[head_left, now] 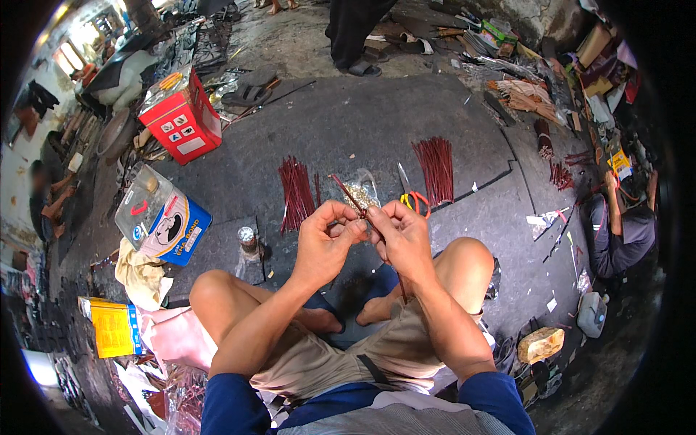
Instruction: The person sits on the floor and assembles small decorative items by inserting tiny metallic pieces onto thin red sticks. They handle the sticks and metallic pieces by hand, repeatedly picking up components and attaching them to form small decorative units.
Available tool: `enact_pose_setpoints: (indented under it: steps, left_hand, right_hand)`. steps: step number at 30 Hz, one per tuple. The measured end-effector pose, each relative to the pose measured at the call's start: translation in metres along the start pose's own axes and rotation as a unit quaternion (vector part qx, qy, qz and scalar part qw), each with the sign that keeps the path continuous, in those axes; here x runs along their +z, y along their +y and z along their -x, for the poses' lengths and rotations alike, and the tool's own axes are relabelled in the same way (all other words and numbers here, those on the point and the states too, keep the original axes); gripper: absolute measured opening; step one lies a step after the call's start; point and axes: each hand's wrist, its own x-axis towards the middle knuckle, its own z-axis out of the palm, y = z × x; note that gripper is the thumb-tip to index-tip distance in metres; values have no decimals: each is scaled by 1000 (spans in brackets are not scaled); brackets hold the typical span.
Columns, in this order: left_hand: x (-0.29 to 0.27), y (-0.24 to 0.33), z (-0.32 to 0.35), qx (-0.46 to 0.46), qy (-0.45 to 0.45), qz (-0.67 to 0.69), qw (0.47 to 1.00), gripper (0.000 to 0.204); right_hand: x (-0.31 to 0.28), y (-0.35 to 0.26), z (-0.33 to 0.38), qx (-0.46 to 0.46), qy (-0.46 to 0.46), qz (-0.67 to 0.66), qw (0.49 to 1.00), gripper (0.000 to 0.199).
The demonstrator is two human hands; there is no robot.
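In front of my crossed legs, my left hand and my right hand meet, both closed in a pinch on a thin dark red strap. One end of the strap points up and away to the left; its other end hangs below my right hand. What lies between the fingertips is too small to make out. Just beyond, a clear plastic bag holds small gold-coloured pieces. A bundle of dark red straps lies left of it, a second bundle to the right. Scissors with orange-yellow handles rest beside the second bundle.
Left of me stand a red tin, a cut-open blue and white can, a small jar and a yellow tin. A co-worker sits at the right. Another person's legs stand at the far side. A wooden block lies lower right.
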Motion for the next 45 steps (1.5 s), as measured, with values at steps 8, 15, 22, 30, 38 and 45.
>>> enact_pose_setpoints:
  steps: [8,15,22,30,38,45]
  left_hand:
    - [-7,11,2,-43,-13,-21,999,18]
    - [-15,6,1,-16,-6,-123,992,13]
    - [-16,10,-1,19,-39,-120,992,10]
    - [-23,10,-4,20,-69,-159,985,9]
    - [-18,24,0,-129,-74,-43,988,10]
    - [-27,21,-2,-110,-83,-46,989,10]
  right_hand:
    - [-1,2,4,-224,-8,146,963,9]
    - [5,3,5,-133,-12,45,990,17]
    - [-18,4,-11,165,-121,-261,943,24]
    - [-5,5,0,20,-39,-93,995,16]
    - [1,9,1,-79,-36,-15,996,17]
    - [6,12,1,-156,-50,26,986,13]
